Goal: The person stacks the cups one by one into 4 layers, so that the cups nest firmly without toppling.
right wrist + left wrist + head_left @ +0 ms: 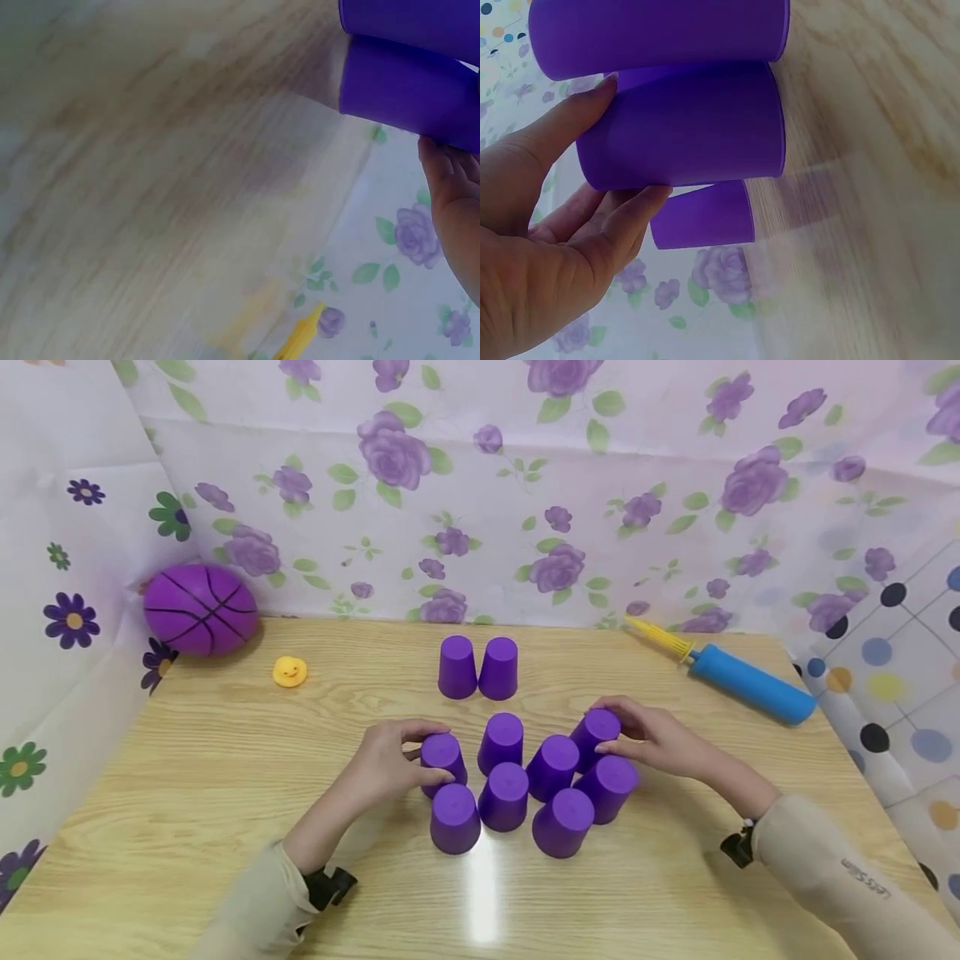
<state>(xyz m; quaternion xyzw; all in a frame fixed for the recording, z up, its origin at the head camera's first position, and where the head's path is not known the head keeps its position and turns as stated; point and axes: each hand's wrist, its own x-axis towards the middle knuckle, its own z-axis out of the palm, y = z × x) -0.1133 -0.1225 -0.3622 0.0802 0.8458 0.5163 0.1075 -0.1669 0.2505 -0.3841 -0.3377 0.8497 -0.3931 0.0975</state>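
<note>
Several purple cups stand upside down on the wooden table. My left hand (390, 764) grips the leftmost cup (442, 756) of the near group between thumb and fingers; the left wrist view shows this cup (690, 131) upright on its rim, with another close beside it. On the right, my right hand (652, 739) holds a cup (596, 731) at the back of the cluster, thumb on its near side and fingers behind. Between the hands are a middle cup (503, 797) and a front right cup (562, 822). In the right wrist view, fingers (450, 176) touch the purple cup (405, 97).
Two more purple cups (457, 668) stand side by side farther back. At the back left are a purple ball (201, 610) and a small yellow duck (290, 672). A blue pump (750, 681) with a yellow nozzle lies at the back right. Flowered cloth (480, 527) hangs behind the table.
</note>
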